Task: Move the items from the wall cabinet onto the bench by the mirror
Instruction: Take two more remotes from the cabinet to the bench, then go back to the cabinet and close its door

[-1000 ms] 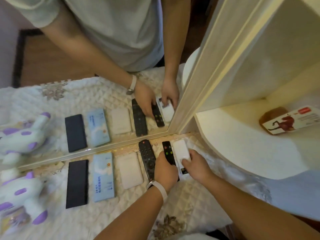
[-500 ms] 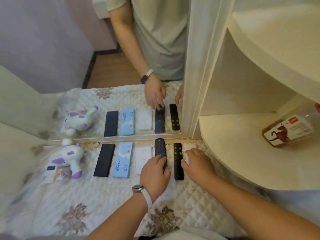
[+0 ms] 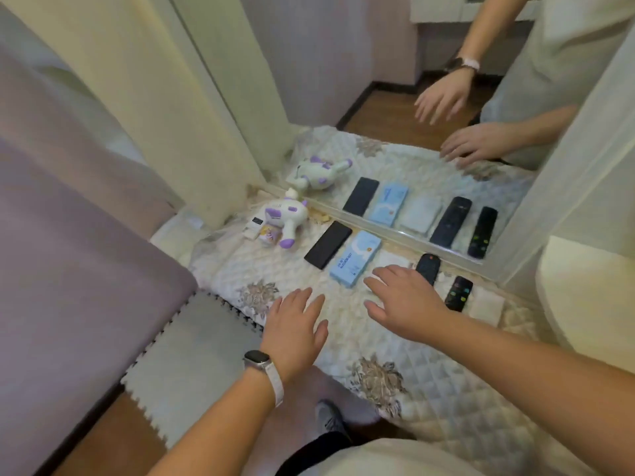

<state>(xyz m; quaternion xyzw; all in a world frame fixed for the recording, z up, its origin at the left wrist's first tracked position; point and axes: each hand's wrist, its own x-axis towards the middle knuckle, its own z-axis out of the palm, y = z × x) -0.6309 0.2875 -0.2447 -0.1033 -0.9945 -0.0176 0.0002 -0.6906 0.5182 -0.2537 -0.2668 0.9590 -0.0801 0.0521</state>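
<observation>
A row of items lies on the quilted bench [image 3: 343, 341] along the mirror [image 3: 395, 139]: a white and purple plush toy [image 3: 287, 216], a black phone [image 3: 328, 244], a light blue box [image 3: 355, 258], a white box [image 3: 391, 261] partly hidden by my fingers, two black remotes [image 3: 427, 267] [image 3: 458, 293] and a white card [image 3: 486, 305]. My left hand [image 3: 295, 329] hovers open over the bench's near edge, a watch on its wrist. My right hand [image 3: 403, 300] is open, fingers spread, just in front of the white box and the remotes. Neither hand holds anything.
The cabinet's cream rounded shelf edge [image 3: 584, 293] is at the right. A small packet [image 3: 256, 231] lies by the plush toy. Grey foam floor mats [image 3: 185, 352] and a mauve panel [image 3: 68, 286] are on the left. The mirror repeats the items and both hands.
Both hands have lifted off the remotes and the white card and pulled back toward me, fingers spread. The view swung left, so the cabinet shelf and its bottle left the frame.
</observation>
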